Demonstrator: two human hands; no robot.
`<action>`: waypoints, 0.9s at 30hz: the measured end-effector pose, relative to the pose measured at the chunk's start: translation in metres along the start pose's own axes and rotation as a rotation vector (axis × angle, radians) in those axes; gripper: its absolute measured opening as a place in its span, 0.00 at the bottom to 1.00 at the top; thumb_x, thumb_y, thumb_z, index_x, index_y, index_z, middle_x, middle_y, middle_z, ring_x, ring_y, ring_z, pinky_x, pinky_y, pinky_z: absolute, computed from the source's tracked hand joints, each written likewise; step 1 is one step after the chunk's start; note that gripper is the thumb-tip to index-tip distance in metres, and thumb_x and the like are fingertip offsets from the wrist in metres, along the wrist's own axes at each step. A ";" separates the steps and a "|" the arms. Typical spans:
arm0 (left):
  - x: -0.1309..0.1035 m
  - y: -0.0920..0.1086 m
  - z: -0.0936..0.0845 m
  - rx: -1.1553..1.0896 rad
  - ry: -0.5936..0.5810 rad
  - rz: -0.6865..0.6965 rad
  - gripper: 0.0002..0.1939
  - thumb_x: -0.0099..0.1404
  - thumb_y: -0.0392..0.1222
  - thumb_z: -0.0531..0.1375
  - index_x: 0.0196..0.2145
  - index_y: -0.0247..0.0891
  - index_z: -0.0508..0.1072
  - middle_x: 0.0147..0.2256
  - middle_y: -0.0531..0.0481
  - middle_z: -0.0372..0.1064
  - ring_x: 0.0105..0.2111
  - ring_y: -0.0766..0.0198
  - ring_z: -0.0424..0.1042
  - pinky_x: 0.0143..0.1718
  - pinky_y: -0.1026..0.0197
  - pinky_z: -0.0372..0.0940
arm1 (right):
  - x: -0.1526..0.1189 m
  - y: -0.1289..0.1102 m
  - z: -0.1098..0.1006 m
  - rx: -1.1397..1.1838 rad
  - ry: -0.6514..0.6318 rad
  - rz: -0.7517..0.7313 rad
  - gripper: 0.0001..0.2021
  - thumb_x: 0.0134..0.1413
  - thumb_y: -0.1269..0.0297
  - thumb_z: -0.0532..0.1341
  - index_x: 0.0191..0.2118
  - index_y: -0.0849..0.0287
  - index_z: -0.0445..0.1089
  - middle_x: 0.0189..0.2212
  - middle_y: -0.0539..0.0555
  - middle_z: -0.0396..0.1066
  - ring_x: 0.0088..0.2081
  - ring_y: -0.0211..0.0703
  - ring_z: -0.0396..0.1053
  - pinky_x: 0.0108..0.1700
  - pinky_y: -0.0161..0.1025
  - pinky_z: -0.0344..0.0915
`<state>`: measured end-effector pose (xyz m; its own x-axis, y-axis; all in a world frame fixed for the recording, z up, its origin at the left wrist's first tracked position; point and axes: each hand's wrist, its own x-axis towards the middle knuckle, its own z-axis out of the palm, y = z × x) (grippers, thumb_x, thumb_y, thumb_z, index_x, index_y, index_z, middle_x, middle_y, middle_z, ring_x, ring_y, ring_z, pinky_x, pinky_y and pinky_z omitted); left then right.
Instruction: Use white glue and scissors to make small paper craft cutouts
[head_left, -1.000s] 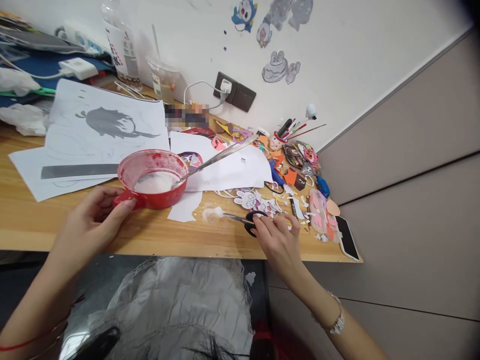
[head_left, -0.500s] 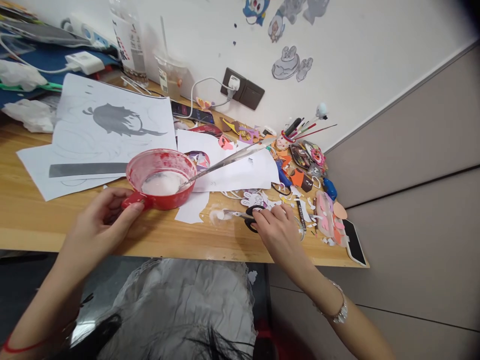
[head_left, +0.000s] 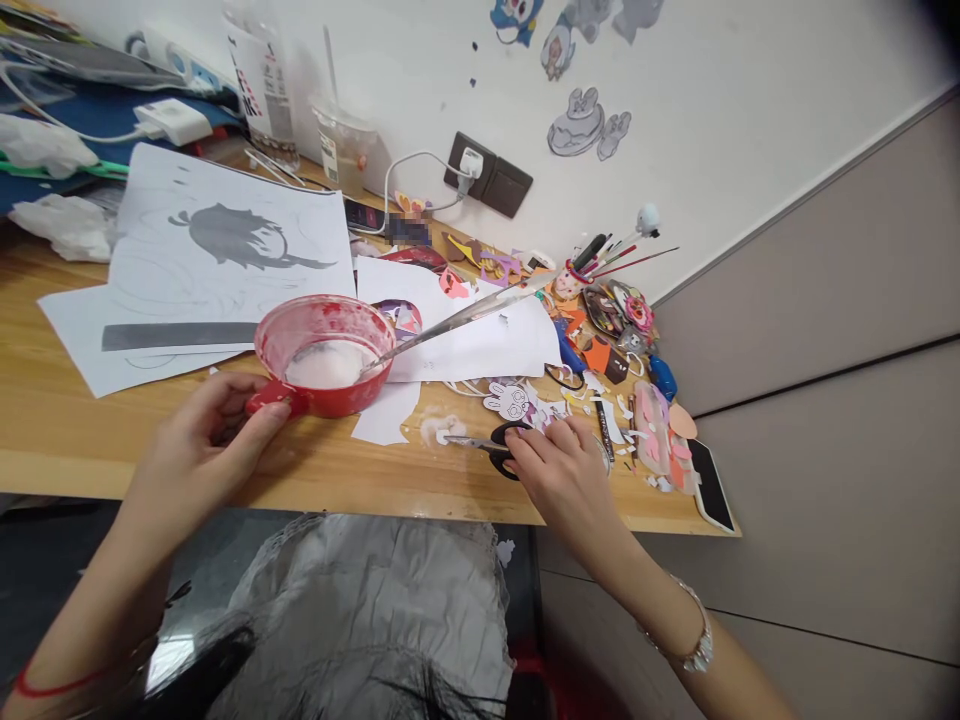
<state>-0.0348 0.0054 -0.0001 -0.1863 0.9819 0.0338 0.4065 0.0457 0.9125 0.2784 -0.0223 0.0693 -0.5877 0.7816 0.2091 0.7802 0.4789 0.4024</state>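
A red bowl [head_left: 337, 398] with a short handle holds a white paste. My left hand [head_left: 206, 440] grips that handle between thumb and fingers. A long metal spoon [head_left: 472, 313] leans in the bowl, its upper end pointing right toward the wall. My right hand [head_left: 559, 465] is closed on the black handles of a pair of scissors [head_left: 480, 443]. The blades point left, close together, with their tips at a white smear [head_left: 439, 430] on the wooden desk. Just above the scissors lies a paper rabbit cutout [head_left: 514, 400].
Paper sheets [head_left: 247, 185] with a grey drawing lie left of the bowl. Paper scraps [head_left: 600, 360], a pen cup [head_left: 574, 280] and a white-edged phone [head_left: 711, 485] crowd the right side. A bottle [head_left: 262, 90] and plastic cup [head_left: 341, 150] stand by the wall. The desk's front edge [head_left: 322, 508] is near.
The scissors have turned slightly, and their tips sit a little lower and farther left in the white smear. My left hand still holds the bowl in place.
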 end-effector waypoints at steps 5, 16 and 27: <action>0.000 -0.003 -0.002 0.004 0.016 -0.005 0.19 0.57 0.57 0.57 0.41 0.43 0.66 0.34 0.55 0.69 0.29 0.69 0.66 0.28 0.70 0.60 | 0.002 0.001 -0.004 -0.036 -0.042 0.020 0.03 0.55 0.70 0.57 0.34 0.58 0.68 0.29 0.52 0.71 0.33 0.43 0.57 0.44 0.43 0.50; 0.000 -0.007 -0.001 0.017 -0.001 0.026 0.19 0.57 0.55 0.56 0.42 0.43 0.66 0.35 0.53 0.70 0.30 0.65 0.68 0.30 0.65 0.63 | -0.009 0.008 -0.010 -0.110 0.015 0.008 0.10 0.56 0.68 0.58 0.44 0.60 0.67 0.36 0.51 0.72 0.34 0.43 0.57 0.46 0.44 0.51; -0.001 -0.004 0.000 0.015 0.013 0.018 0.19 0.57 0.57 0.55 0.41 0.44 0.66 0.35 0.53 0.69 0.30 0.65 0.68 0.30 0.65 0.62 | -0.011 0.002 -0.002 -0.168 0.111 -0.051 0.10 0.56 0.73 0.57 0.43 0.60 0.68 0.35 0.49 0.73 0.34 0.41 0.55 0.47 0.44 0.52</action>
<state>-0.0363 0.0041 -0.0039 -0.1901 0.9802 0.0552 0.4231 0.0311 0.9055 0.2860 -0.0312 0.0691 -0.6527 0.7047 0.2782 0.7077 0.4359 0.5560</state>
